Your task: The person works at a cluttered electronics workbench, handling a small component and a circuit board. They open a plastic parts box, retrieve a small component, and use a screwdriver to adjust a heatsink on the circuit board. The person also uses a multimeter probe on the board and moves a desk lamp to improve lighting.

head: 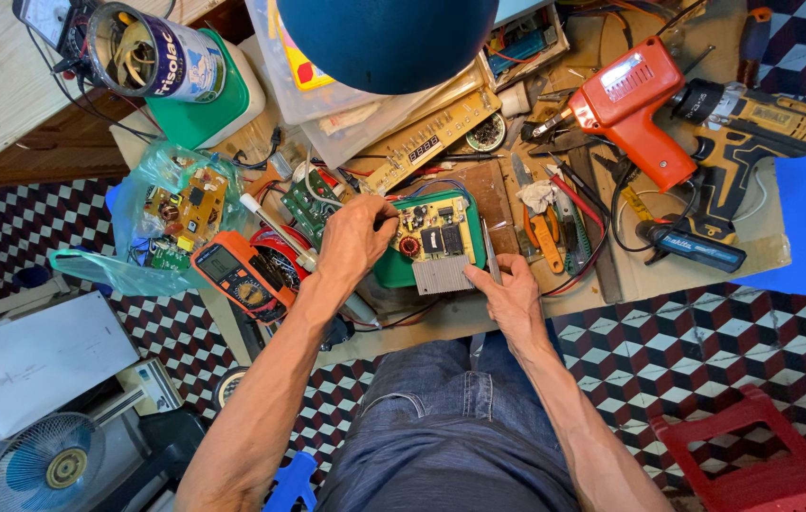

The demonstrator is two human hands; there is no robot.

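At the near edge of the bench [479, 318], my right hand [515, 299] lay with fingers loosely spread, thumb and forefinger pinching the near right corner of the circuit board [433, 237], beside its ribbed grey heat sink [443, 275]. My left hand [355, 237] was curled over the board's left side, fingertips closed on something too small for me to make out. The board sat in a green tray [475, 248] near the middle of the bench's near edge. I judged that the step was done well by keeping the right hand pressing the corner flat, so the board could not rock, and by keeping the left wrist raised clear of the copper coil on the board.

Left of the board lay an orange multimeter [237, 275] with red leads coiled beside it, and past that a clear bag [152, 228] of spare boards at the left edge. Right of the tray were pliers with orange handles [543, 232], a red soldering gun [635, 104] and a yellow-and-black cordless drill [739, 142] toward the far right corner. At the far left stood an open tin can [152, 52] on a green lid. Loose wires and a long gold display strip [431, 137] crowded the far side of the tray, leaving little room to shift the board.
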